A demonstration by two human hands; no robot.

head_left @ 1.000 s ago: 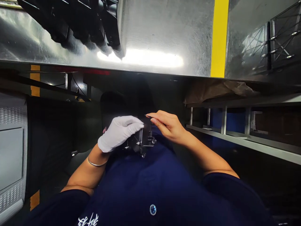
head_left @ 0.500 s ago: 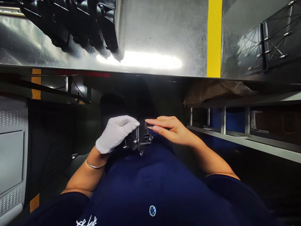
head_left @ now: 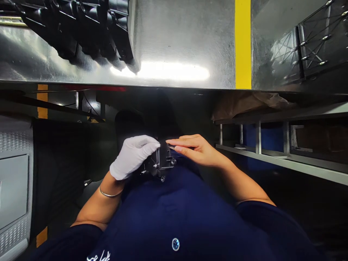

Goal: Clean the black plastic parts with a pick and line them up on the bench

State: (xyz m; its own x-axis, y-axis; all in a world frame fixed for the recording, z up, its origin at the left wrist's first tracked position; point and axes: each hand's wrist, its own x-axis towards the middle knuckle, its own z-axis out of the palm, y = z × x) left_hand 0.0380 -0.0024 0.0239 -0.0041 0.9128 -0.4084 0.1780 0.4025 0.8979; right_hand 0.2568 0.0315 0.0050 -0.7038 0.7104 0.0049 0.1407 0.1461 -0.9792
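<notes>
My left hand [head_left: 133, 155], in a white glove, grips the upper left side of a small black part [head_left: 163, 159]. The part is dark and ribbed, with shiny edges and round bosses along its lower end, held just in front of my body. On its other side is my bare right hand [head_left: 194, 148], fingers straight and together, thumb closed toward them at the part's upper right edge. A thin pale tip shows between thumb and fingers; its kind cannot be made out.
Across the front runs a metal bench [head_left: 185, 43] with a yellow stripe [head_left: 243, 47]. Several black moulded parts [head_left: 70, 32] stand at its left, a ribbed black panel [head_left: 318, 47] at its right. A metal rack [head_left: 272, 156] is on my right, a grey cabinet [head_left: 13, 181] on my left.
The view has shifted slightly, so the bench items sit a little further left. Both hands keep nearly the same hold beside the black part.
</notes>
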